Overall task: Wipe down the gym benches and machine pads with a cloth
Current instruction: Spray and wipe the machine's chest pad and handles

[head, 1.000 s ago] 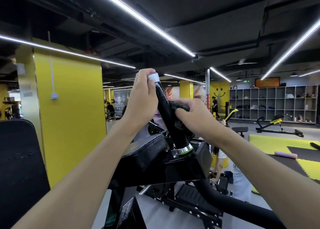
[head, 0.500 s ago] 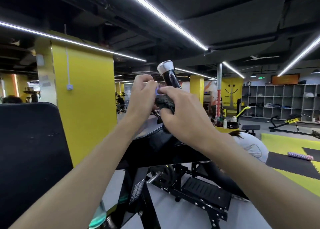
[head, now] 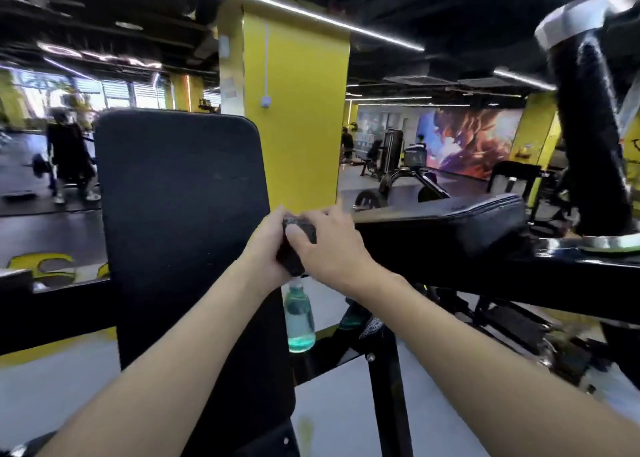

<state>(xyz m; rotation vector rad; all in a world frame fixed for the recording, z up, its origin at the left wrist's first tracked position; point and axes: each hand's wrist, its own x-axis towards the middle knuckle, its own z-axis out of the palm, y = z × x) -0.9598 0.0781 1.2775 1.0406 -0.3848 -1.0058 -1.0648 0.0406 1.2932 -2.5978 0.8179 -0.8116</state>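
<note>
Black, nubbly fabric is showing between the two hands at the middle of the head view: the dark cloth [head: 293, 248] is being held bunched up in the air, just in front of the right edge of the upright back pad [head: 180, 214] and not pressing on any pad. The left hand [head: 265, 248] is curling round the cloth from the left, with its fingers hidden behind the bundle. The right hand [head: 332, 245] is closing on the cloth from the right, its thumb lying across the front of the bundle while one finger is sticking out past the top. A clear bottle [head: 299, 321] with teal liquid in its lower part is hanging straight down just under the hands; its top is hidden behind them, so I cannot tell what is carrying it. The upright back pad is standing tall and matte black on the left. To the right of the hands the angled pad [head: 450, 217], glossy black with a stitched edge, is sloping up toward the right, and the black frame [head: 485, 283] is running crosswise beneath it. At the far right a thick black handle [head: 588, 138] with a silver cap is rising from a metal collar and leaning a little to the left. A yellow pillar [head: 298, 110] is standing behind the back pad, and blurred people and other machines are showing farther off on the gym floor.
</note>
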